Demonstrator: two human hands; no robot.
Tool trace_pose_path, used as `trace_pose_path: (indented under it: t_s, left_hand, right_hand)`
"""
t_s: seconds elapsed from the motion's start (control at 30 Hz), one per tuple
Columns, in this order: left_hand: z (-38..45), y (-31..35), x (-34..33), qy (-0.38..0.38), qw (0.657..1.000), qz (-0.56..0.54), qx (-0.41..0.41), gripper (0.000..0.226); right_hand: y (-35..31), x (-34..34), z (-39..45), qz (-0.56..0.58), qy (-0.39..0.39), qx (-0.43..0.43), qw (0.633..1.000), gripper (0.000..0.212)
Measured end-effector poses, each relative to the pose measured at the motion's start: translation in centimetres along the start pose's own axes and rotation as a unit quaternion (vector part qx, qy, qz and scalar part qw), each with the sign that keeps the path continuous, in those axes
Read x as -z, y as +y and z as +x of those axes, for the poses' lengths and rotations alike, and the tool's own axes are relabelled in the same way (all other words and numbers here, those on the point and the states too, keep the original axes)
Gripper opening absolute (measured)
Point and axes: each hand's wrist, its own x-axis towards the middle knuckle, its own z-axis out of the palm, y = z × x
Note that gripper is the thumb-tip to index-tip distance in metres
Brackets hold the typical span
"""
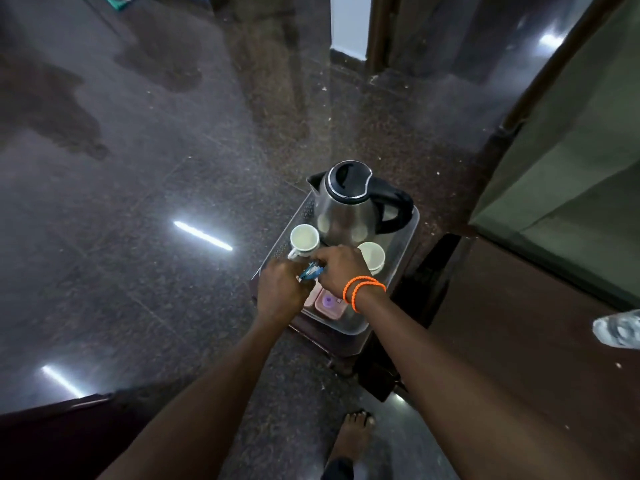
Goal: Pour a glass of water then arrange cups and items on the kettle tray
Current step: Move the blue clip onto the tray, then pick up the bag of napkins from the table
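Observation:
A steel kettle (349, 206) with a black lid and handle stands at the far end of a clear plastic tray (401, 251). One white cup (304, 239) sits left of the kettle, another white cup (372, 256) to its right. My left hand (282, 291) and my right hand (341, 270) meet over the tray's middle, and together they pinch small blue sachets (311, 273). Pink packets (329, 303) lie in the tray's near end, partly hidden under my hands.
The tray rests on a small dark stand (346, 351) over a polished dark stone floor (138, 202). A brown tabletop (519, 323) lies to the right with a plastic water bottle (618, 329) at the frame edge. My bare foot (356, 434) is below.

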Motion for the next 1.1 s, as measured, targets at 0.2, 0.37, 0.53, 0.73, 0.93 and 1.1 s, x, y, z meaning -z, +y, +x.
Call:
trace_pose_path:
  t_s: [0.2, 0.37, 0.53, 0.73, 0.93, 1.1]
  left_hand:
    - [-0.7, -0.8, -1.8, 0.014, 0.997, 0.07, 0.02, 0.026]
    - [-1.2, -1.0, -2.9, -0.004, 0.995, 0.069, 0.075, 0.03]
    - [-1.3, -0.7, -2.6, -0.021, 0.996, 0.054, 0.068, 0.048]
    - [-1.6, 3.3, -2.5, 0.03, 0.998, 0.043, 0.047, 0.037]
    - [-2.9, 13.1, -5.6, 0.033, 0.998, 0.01, -0.052, 0.026]
    - [-7.0, 24.0, -11.6, -0.035, 0.988, -0.003, -0.152, 0.025]
  right_hand:
    - [0.1, -1.9, 0.5, -0.051, -0.023, 0.008, 0.998, 0.039]
    - [0.5, -2.8, 0.4, -0.02, -0.002, 0.014, 1.0, 0.036]
    - [1.6, -2.3, -0.5, -0.003, 0.036, 0.013, 0.999, 0.038]
    - [5.5, -0.1, -4.0, 0.046, 0.133, -0.004, 0.99, 0.044]
    - [13.0, 3.5, -11.0, 0.053, 0.195, -0.066, 0.977, 0.038]
    - [21.5, 5.3, -20.3, 0.039, 0.234, -0.161, 0.958, 0.038]
